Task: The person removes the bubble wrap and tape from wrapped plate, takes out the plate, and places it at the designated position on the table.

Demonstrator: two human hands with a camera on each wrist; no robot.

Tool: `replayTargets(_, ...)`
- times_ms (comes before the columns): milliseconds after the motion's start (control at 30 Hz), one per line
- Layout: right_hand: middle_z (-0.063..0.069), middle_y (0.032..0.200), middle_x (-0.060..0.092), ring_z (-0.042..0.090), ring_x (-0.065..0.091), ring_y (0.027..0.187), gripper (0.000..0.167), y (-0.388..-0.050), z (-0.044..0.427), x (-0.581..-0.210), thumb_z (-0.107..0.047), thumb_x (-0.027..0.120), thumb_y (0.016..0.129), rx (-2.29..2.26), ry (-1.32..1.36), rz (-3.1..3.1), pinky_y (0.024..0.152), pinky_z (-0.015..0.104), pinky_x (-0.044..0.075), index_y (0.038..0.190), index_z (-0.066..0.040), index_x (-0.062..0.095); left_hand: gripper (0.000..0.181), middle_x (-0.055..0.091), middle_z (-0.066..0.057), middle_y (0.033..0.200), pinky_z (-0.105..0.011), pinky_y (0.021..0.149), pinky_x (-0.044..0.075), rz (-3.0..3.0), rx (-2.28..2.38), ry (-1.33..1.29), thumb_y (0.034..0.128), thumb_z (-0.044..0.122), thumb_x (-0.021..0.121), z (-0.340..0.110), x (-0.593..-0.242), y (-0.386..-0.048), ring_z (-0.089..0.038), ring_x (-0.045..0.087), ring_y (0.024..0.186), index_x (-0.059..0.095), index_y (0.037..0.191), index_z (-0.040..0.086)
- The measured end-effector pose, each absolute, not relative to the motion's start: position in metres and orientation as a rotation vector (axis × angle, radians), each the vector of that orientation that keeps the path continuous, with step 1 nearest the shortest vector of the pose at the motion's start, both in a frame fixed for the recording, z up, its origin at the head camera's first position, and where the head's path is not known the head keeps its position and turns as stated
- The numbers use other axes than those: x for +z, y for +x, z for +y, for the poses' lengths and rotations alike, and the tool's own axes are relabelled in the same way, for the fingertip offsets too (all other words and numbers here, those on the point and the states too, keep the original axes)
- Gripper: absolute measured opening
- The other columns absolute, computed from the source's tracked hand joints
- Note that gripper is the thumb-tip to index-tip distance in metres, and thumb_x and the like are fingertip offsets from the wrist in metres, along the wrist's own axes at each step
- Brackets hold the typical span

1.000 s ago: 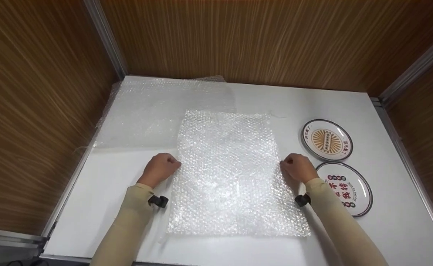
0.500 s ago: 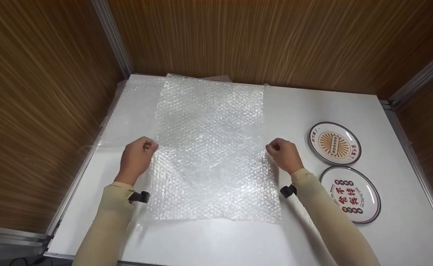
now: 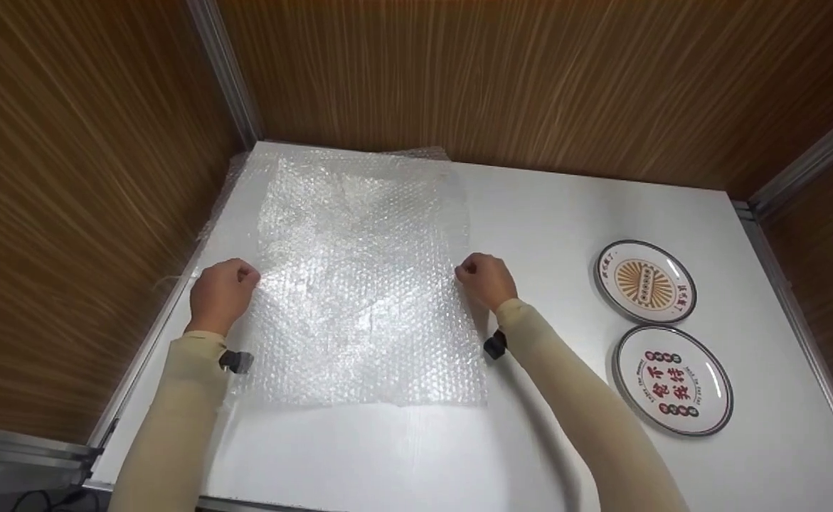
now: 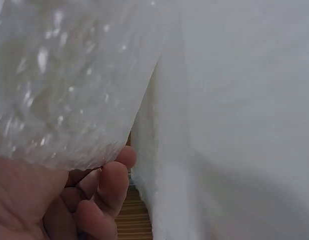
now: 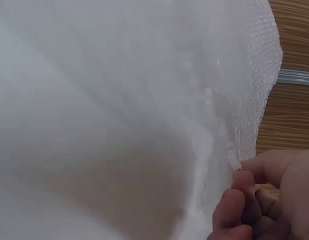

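Note:
A clear sheet of bubble wrap (image 3: 366, 306) is stretched between my two hands over the left half of the table. My left hand (image 3: 222, 295) pinches its left edge, and the left wrist view shows thumb and fingers (image 4: 114, 182) gripping the film. On the opposite edge my right hand (image 3: 487, 279) pinches the wrap; its fingertips (image 5: 243, 180) hold the edge in the right wrist view. Behind and partly under this sheet lies more bubble wrap (image 3: 238, 203), reaching the table's back left corner.
Two round printed plates with dark rims lie on the right of the white table (image 3: 551, 213): one with an orange sunburst (image 3: 645, 281), one with red characters (image 3: 673, 380) nearer me. Wood-grain panels (image 3: 487, 78) enclose the back and sides.
Both hands have carried the bubble wrap sheet leftward and away from me, over the other bubble wrap at the back left. The grip stays on both edges. The plates have not moved.

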State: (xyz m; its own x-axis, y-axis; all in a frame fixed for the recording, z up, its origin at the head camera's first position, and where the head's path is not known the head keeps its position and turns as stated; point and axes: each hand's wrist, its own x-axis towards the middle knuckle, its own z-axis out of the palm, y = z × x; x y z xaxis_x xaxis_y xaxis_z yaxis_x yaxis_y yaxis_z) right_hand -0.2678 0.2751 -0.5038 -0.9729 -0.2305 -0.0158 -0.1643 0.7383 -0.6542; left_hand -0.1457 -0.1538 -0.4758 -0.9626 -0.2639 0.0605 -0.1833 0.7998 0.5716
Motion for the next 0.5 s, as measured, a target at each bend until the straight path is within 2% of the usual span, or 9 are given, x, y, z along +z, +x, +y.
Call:
replayTargets(233, 0.012, 0.098, 0.073, 0.027, 0.065, 0.089, 0.027, -0.272, 0.273, -0.514, -0.026, 0.062, 0.099, -1.004, -0.280, 2.818, 0.084, 0.043, 0.053, 0.101, -0.003, 0.074, 0.032, 0.071, -0.024, 0.111, -0.051, 0.083, 0.052, -2.941, -0.977, 0.438, 0.1048, 0.021, 0.053, -0.161, -0.488, -0.161, -0.037, 0.065, 0.096, 0.070, 0.114, -0.004)
replayTargets(367, 0.007, 0.086, 0.072, 0.021, 0.063, 0.075, 0.027, -0.261, 0.287, -0.510, -0.030, 0.061, 0.099, -0.988, -0.308, 2.838, 0.072, 0.038, 0.050, 0.099, -0.005, 0.072, 0.039, 0.067, -0.027, 0.120, -0.054, 0.090, 0.051, -3.056, -0.987, 0.440, 0.1043, 0.025, 0.049, -0.166, -0.482, -0.159, -0.040, 0.062, 0.104, 0.065, 0.122, -0.006)
replayTargets(500, 0.003, 0.073, 0.067, 0.016, 0.056, 0.059, 0.018, -0.233, 0.316, -0.495, -0.022, 0.063, 0.097, -0.814, -0.551, 3.060, 0.056, 0.035, 0.046, 0.095, -0.006, 0.072, 0.052, 0.060, -0.032, 0.131, -0.060, 0.095, 0.049, -3.157, -0.875, 0.325, 0.1051, 0.033, 0.052, -0.150, -0.441, -0.132, -0.048, 0.060, 0.116, 0.054, 0.137, -0.009)
